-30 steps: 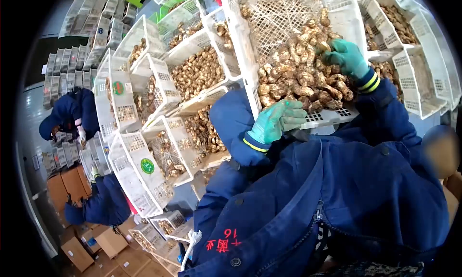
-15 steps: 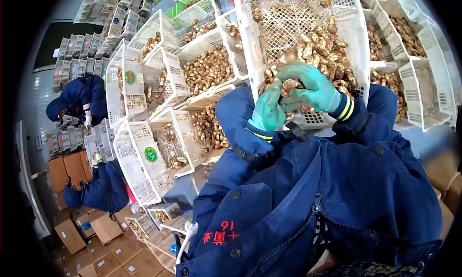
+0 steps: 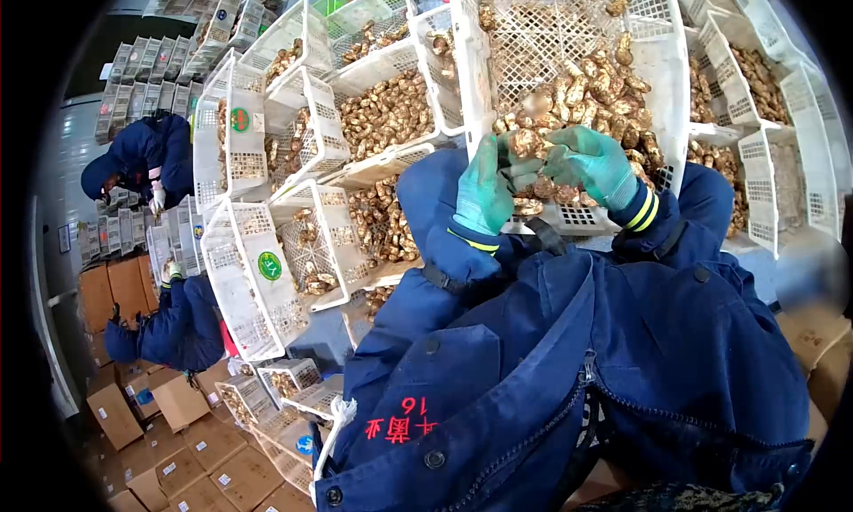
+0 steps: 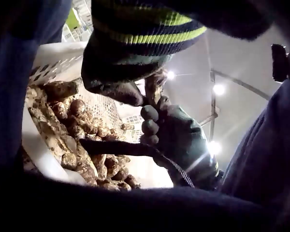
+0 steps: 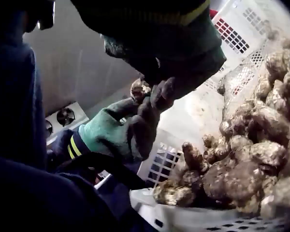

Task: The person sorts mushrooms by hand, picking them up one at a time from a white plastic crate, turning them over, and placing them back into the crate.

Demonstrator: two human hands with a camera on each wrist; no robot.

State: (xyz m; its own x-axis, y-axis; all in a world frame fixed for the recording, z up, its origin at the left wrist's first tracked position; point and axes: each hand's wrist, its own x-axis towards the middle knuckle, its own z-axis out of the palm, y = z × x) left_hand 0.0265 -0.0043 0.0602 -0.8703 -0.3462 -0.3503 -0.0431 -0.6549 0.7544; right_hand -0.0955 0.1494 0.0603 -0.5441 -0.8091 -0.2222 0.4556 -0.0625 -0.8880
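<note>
Both hands wear teal knit gloves and meet above the near edge of a white plastic crate (image 3: pixel 478 76) of brown, knobbly mushrooms (image 3: pixel 595 85). Between them is one mushroom (image 3: pixel 526 145) with a pale, scaly surface. My left hand (image 3: pixel 484 192) grips it from the left, thumb and fingers bent around it. From the other side, the curled fingers of my right hand (image 3: pixel 593 167) hold it too. In the right wrist view the mushroom (image 5: pixel 140 90) pokes out above the left hand's fingers, partly hidden by the gloves. The left wrist view is dark, with the mushroom (image 4: pixel 157 86) between both gloves.
More mushroom crates stand on the left, including a full one (image 3: pixel 386 116) and one with a green label (image 3: pixel 269 265). Further crates (image 3: pixel 755 183) line the right side. Two people in blue (image 3: pixel 142 156) work at far left, near cardboard boxes (image 3: pixel 182 401).
My right hand has come from the pile toward my body to meet the left hand, which was open by the crate's near edge. Both now hold a mushroom, which shows more than half a second ago.
</note>
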